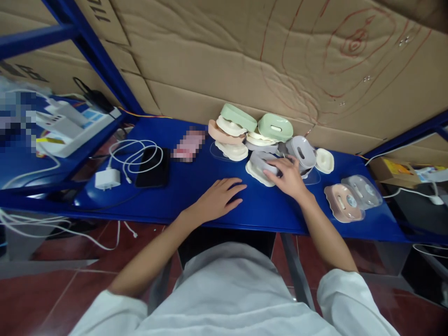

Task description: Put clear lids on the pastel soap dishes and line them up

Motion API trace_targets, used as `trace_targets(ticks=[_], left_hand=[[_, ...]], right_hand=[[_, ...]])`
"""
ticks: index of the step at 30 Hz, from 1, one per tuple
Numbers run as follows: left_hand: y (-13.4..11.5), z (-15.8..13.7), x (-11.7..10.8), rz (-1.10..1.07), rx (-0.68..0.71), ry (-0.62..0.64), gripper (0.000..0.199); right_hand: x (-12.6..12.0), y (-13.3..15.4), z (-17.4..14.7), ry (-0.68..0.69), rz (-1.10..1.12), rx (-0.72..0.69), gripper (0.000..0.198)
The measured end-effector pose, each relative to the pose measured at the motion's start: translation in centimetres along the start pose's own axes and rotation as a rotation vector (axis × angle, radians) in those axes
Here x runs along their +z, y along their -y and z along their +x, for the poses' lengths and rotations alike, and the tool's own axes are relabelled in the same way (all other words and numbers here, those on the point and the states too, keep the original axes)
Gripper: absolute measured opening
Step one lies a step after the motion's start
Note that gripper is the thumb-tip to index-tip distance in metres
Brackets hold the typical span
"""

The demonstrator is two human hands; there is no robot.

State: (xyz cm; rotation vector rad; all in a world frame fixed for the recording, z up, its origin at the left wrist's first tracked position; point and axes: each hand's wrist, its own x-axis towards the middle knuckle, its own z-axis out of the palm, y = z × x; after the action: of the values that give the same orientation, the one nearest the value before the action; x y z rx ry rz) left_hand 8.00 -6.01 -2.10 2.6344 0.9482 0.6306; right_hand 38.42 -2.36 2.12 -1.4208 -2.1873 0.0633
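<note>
Grey dish (259,160), smooth-walled, at my right hand (289,176): fingers bent over its right end, thumb in front, forearm slanting in from lower right; whether they clamp it, I cannot tell. Dish lies over a cream, wavy-edged tray (255,175). My left hand (221,198): palm down, fingers slightly apart, nothing held, over the glossy blue tabletop (196,177). Just beyond the dish: rounded green box (276,127), slotted. Behind all: creased cardboard (210,60), red curves inked at right.

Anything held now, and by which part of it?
Right hand touches the gray dish at its right end; whether it grips can't be told. Left hand holds nothing.
</note>
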Motion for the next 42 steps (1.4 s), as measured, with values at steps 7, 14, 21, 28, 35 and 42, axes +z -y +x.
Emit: trace_targets(ticks=[7, 14, 21, 28, 35, 42], left_hand=[[-0.8, 4.6, -0.2, 0.14, 0.179, 0.131, 0.025], [-2.3, -2.5, -0.1, 0.077, 0.096, -0.008, 0.03], [-1.5, -4.8, 0.0, 0.084, 0.054, -0.102, 0.049], [-1.2, -5.7, 0.5, 0.11, 0.054, -0.146, 0.039], [-2.1, -6.0, 0.6, 0.116, 0.052, -0.179, 0.03], [-2.4, -5.7, 0.6, 0.074, -0.043, -0.213, 0.026]], right_hand=[[-1.4, 0.7, -4.3, -0.188, 0.177, 0.155, 0.044], [-0.3, 2.9, -10.0, -0.052, 0.17, -0.019, 0.03], [2.2, 5.9, -9.4, 0.153, 0.243, -0.215, 0.042], [2.5, 6.8, -9.3, 0.128, 0.166, -0.294, 0.046], [2.1, 6.3, -9.3, 0.175, 0.079, -0.361, 0.041], [-1.4, -0.8, -4.1, -0.197, -0.33, 0.167, 0.056]])
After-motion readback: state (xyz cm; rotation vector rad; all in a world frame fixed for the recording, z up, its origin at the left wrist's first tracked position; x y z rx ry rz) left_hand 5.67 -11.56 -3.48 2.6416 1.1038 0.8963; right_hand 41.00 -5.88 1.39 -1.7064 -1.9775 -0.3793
